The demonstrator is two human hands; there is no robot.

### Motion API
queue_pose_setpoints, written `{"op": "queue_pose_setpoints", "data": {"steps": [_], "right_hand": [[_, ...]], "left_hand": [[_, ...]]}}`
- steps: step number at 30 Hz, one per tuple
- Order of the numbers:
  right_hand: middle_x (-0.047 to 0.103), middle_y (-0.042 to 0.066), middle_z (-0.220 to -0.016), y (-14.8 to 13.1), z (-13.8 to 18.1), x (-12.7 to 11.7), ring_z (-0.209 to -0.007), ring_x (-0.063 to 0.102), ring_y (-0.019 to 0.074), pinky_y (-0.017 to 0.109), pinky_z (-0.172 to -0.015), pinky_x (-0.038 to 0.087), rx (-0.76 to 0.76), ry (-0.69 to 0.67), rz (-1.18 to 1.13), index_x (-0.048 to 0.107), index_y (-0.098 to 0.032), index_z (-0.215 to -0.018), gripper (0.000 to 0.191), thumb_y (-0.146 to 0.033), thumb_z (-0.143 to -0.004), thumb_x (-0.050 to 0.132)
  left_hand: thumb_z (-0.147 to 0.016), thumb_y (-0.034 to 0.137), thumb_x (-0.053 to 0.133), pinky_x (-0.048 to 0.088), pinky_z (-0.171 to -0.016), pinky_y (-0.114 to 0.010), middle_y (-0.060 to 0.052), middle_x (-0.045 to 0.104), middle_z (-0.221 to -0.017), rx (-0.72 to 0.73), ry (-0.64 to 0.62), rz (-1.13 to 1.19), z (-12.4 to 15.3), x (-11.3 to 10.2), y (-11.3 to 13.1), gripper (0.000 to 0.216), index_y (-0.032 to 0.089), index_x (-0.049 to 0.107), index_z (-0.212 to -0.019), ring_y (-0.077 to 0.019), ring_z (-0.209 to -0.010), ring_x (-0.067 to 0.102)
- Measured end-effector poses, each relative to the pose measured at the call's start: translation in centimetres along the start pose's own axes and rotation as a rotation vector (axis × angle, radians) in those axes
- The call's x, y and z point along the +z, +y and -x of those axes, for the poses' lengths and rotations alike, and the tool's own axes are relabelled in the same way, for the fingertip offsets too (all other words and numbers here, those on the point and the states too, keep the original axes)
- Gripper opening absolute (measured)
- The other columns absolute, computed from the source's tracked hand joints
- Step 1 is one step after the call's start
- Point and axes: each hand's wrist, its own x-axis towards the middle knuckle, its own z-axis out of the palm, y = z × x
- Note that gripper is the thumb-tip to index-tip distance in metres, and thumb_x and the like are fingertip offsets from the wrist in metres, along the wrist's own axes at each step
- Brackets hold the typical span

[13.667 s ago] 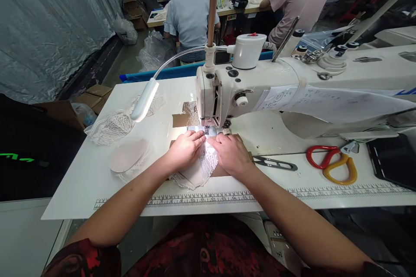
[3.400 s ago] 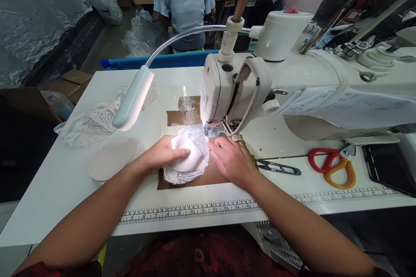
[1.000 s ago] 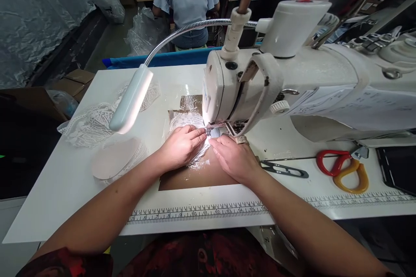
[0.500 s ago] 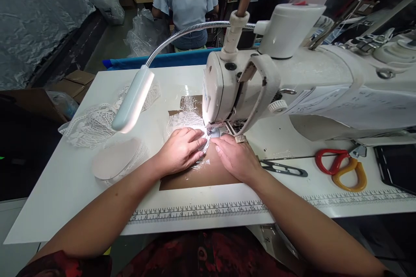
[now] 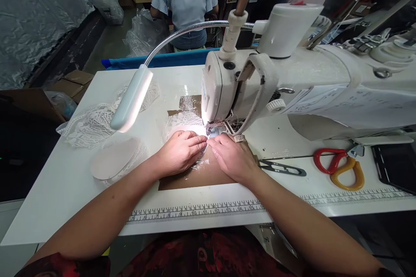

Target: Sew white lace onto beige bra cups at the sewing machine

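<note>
Pressing lace [image 5: 184, 121] beside the sewing machine [image 5: 217, 91], the flattened left hand [image 5: 181, 151] risks injury if it slips; the half-curled right hand [image 5: 232, 156] shows no clear grip.

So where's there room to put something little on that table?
Front left: bare white tabletop between the beige oval and the left forearm. A narrower patch lies between the snips and ruler. It's crowded below the sewing machine's head: left hand, right hand and lace meet there.
</note>
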Motion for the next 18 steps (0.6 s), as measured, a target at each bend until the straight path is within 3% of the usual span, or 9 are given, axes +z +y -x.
{"op": "queue_pose_setpoints", "data": {"steps": [18], "right_hand": [[0.061,0.005,-0.086,-0.47,-0.08,-0.05,-0.072,0.046,0.0167,0.030,-0.059,0.023,0.045,0.005,0.105,0.066,-0.018,-0.104,0.030,-0.012,-0.086,0.043]], "left_hand": [[-0.097,0.029,0.039,0.044,-0.085,-0.040,-0.010,0.059,-0.129,-0.039,-0.015,-0.076,-0.61,0.00,0.23,0.037,0.014,0.060,-0.123,-0.0253,-0.101,0.053]]}}
